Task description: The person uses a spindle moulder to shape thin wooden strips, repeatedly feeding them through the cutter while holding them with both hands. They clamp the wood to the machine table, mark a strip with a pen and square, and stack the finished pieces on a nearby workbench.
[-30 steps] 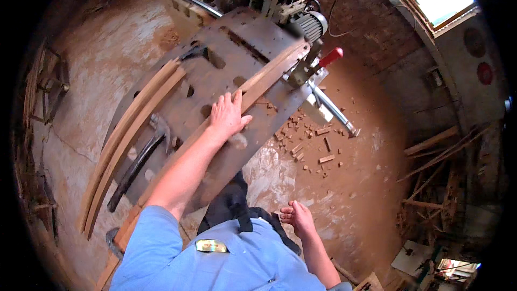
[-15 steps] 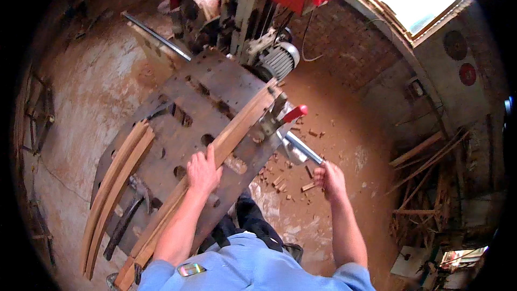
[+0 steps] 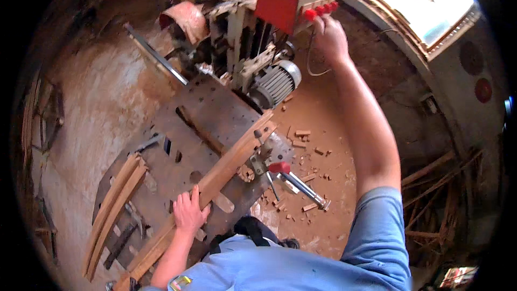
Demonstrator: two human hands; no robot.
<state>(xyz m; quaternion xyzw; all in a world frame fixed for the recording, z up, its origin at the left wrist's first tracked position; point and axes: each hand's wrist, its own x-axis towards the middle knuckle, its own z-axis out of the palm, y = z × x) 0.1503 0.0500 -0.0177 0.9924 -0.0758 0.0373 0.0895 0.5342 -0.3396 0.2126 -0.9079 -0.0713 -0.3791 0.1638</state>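
My left hand (image 3: 191, 211) lies over a long curved wooden piece (image 3: 229, 170), its fingers bent across the wood's edge. That piece runs diagonally over a slotted metal machine table (image 3: 161, 170). A clamp with a red handle (image 3: 279, 167) stands beside the wood's far end. My right hand (image 3: 329, 37) is stretched far forward to a red and pale control box (image 3: 285, 2). Its fingers are closed at one of the red knobs (image 3: 311, 15) on the box's side; the fingertips are partly hidden. Below the clamp a shiny metal bar (image 3: 307, 189) sticks out, with no hand on it.
Two more curved wooden pieces (image 3: 116, 205) lie at the table's left, beside a hammer (image 3: 121, 245). A grey motor (image 3: 276, 83) sits behind the table. Wood offcuts (image 3: 309, 178) litter the floor to the right. Scrap wood (image 3: 447, 199) is piled at the far right.
My right hand has left the end of the metal bar and reached up and forward to the control box knobs. My left hand stays on the curved wooden piece.
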